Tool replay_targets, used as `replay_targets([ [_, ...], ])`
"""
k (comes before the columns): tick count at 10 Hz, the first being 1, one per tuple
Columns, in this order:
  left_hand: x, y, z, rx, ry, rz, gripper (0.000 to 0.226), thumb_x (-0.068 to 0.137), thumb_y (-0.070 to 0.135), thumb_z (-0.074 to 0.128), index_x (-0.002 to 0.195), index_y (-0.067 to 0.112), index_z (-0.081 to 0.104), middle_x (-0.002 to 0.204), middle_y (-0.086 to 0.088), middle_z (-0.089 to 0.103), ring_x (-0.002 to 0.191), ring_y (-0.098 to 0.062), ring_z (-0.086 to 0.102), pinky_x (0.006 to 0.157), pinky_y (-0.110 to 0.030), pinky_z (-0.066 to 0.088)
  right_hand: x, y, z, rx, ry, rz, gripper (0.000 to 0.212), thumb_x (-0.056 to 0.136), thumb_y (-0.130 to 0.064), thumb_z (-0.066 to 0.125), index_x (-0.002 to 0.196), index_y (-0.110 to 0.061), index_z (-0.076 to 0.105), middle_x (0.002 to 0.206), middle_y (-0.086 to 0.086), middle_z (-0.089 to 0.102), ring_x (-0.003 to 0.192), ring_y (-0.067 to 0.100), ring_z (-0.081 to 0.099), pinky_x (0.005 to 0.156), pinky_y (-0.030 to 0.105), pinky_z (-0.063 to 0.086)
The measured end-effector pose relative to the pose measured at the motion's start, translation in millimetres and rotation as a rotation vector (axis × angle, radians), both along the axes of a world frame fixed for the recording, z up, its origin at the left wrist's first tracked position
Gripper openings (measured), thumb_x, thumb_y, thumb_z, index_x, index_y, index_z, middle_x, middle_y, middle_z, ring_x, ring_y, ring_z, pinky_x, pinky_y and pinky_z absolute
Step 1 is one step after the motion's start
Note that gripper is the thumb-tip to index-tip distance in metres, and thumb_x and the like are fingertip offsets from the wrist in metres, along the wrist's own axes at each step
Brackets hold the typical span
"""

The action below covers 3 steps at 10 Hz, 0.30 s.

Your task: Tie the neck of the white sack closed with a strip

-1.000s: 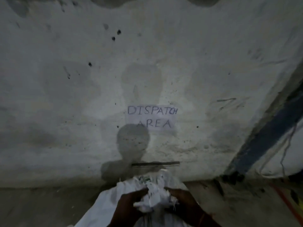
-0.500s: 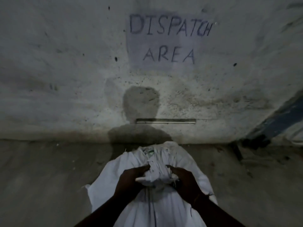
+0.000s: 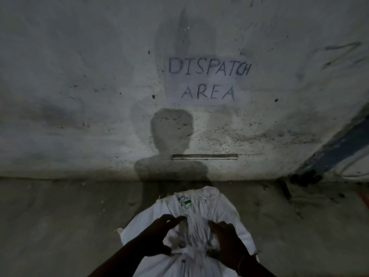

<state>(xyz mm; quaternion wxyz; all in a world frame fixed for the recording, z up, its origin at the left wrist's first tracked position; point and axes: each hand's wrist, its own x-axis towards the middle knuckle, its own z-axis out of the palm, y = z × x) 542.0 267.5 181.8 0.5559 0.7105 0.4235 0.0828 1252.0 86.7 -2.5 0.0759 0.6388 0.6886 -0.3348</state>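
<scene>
Both hands, left [image 3: 159,234] and right [image 3: 227,242], have loosened since half a second ago; fingers spread at nine and three o'clock of the white sack's [image 3: 199,208] bunched neck [image 3: 196,232] on the floor; we judge tying unfinished.

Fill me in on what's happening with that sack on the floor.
A person is crouched over a white sack lying on the concrete floor by a wall lettered "DISPATCH AREA". The sack's neck is gathered into a bunch. The left hand and right hand sit on either side of it, fingers loosely curled. Something white seems cinched around the base of the neck, but it is too dim to tell whether a knot is tied.
</scene>
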Motion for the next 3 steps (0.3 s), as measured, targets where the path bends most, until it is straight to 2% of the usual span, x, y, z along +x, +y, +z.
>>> replay_targets([
  [1, 273.1, -105.8, -83.7, 0.103, 0.216, -0.159, 0.088, 0.083, 0.032, 0.079, 0.144, 0.058, 0.020, 0.148, 0.010, 0.032, 0.128, -0.005, 0.043, 0.105, -0.022, 0.044, -7.4, -15.4, 30.0, -0.011, -0.020, -0.052, 0.101, 0.087, -0.057, 0.062, 0.159, -0.028, -0.002, 0.157, 0.005, 0.022, 0.146, 0.031, 0.019, 0.121, 0.037, 0.021],
  [2, 424.6, -145.1, -88.2, 0.192, 0.330, -0.087, 0.079, 0.089, 0.031, 0.074, 0.153, 0.038, 0.028, 0.151, 0.008, 0.032, 0.120, -0.002, 0.043, 0.094, -0.004, 0.039, -12.3, -16.9, 64.2, 0.014, -0.033, -0.026, 0.097, 0.093, -0.047, 0.060, 0.158, -0.024, -0.009, 0.161, 0.007, 0.017, 0.149, 0.032, 0.015, 0.123, 0.037, 0.016],
  [3, 429.3, -148.7, -59.5, 0.205, 0.321, 0.044, 0.070, 0.093, 0.038, 0.067, 0.153, 0.035, 0.031, 0.155, 0.007, 0.034, 0.118, 0.000, 0.045, 0.083, 0.006, 0.033, -15.3, -14.8, 92.6, 0.094, -0.016, -0.029, 0.092, 0.088, -0.062, 0.042, 0.159, -0.025, -0.004, 0.162, 0.005, 0.018, 0.148, 0.029, 0.018, 0.122, 0.035, 0.014],
])
